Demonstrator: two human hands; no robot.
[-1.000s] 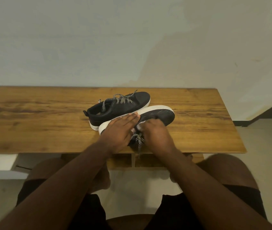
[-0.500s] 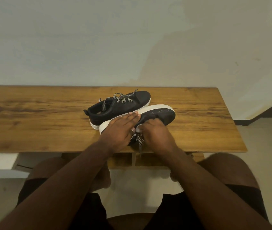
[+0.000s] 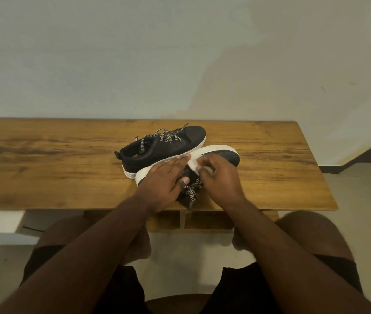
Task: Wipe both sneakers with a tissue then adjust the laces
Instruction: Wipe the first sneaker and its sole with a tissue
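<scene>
I see the near sneaker [image 3: 223,155] tipped on its side at the wooden table's [image 3: 282,177] near edge, left hand [image 3: 164,177] flat on it with straight fingers, right hand [image 3: 220,177] pinching what seems a white tissue [image 3: 194,165] against it, the far sneaker [image 3: 164,148] upright just behind.

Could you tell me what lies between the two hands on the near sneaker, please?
In the head view, a white tissue lies between the left hand and right hand, pinched by the right against the near sneaker.

Two black, white-soled sneakers lie touching: the near sneaker [image 3: 223,154] tipped on its side, toe toward two o'clock, a white tissue [image 3: 194,165] against it, the far sneaker [image 3: 157,150] upright at its eleven o'clock, chevron laces [image 3: 165,137] loose.
</scene>
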